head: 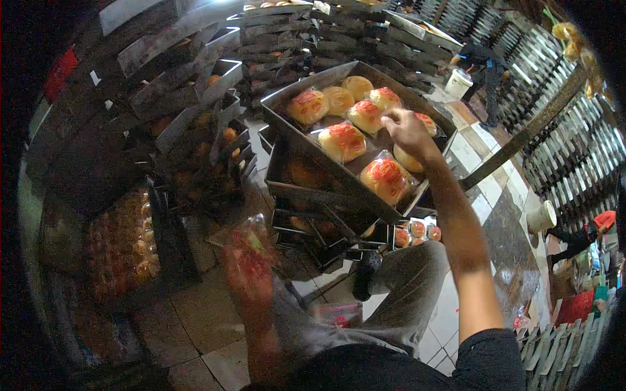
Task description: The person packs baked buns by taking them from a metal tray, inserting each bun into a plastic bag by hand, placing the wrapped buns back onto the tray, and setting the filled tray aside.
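Note:
A dark metal baking tray [332, 168] sits on top of a stack of trays before me. Round buns lie in it, several in clear bags with red print. My right hand [408, 132] reaches over the tray, its thumb and fingers pinched at the edge of a wrapped bun [365, 116]. Two bare buns [338, 100] lie at the far side, and another wrapped bun [386, 178] is in the near corner. Low at the left, my left hand [248, 273], blurred, holds clear plastic packaging [255, 232] with red print; its contents are unclear.
Tray stacks [215, 102] with buns rise at the left and back. A crate [122, 244] of small wrapped items stands lower left. A slanted post [528, 129] is at the right. Beyond it are a white bucket [541, 216] and a bending person [481, 63] by another pail [458, 84].

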Demonstrator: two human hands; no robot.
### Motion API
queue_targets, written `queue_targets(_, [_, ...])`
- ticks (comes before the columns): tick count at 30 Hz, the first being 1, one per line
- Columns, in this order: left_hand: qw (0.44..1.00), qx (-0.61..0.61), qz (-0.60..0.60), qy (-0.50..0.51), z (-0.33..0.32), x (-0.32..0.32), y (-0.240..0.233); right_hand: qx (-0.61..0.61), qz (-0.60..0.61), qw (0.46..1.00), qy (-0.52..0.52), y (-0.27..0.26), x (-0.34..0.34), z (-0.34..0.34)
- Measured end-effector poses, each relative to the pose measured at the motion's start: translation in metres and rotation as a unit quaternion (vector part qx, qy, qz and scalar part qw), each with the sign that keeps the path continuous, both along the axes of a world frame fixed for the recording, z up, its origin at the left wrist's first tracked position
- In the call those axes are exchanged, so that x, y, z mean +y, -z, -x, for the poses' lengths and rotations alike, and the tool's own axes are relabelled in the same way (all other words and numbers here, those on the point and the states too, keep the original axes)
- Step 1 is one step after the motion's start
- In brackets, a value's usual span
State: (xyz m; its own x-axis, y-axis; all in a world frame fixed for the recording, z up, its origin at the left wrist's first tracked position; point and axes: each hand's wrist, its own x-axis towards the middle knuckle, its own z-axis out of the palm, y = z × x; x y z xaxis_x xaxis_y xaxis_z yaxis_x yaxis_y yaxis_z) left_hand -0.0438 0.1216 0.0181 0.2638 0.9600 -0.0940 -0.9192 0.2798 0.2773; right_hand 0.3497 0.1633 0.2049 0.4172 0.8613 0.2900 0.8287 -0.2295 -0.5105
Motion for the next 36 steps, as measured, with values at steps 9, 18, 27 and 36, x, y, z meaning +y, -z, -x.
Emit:
queue_targets(9, [0.998, -0.003, 0.054, 0.034, -0.001, -0.081, -0.023, -0.137, 0.199, 0.970, 0.019, 0.054, 0.014, -0.086])
queue_targets(18, [0.992, -0.069, 0.029, 0.104, -0.035, -0.096, -0.009, 0.005, 0.105, 0.975, -0.196, 0.032, -0.041, -0.140])
queue_targets(27, [0.995, 0.097, 0.008, -0.003, -0.020, -0.054, 0.006, 0.458, -0.163, 0.867, -0.111, 0.036, -0.205, 0.039])
queue_targets(36, [0.997, -0.004, 0.066, 0.049, -0.035, -0.023, 0.021, 0.066, -0.096, 0.935, -0.335, 0.109, -0.182, 0.245])
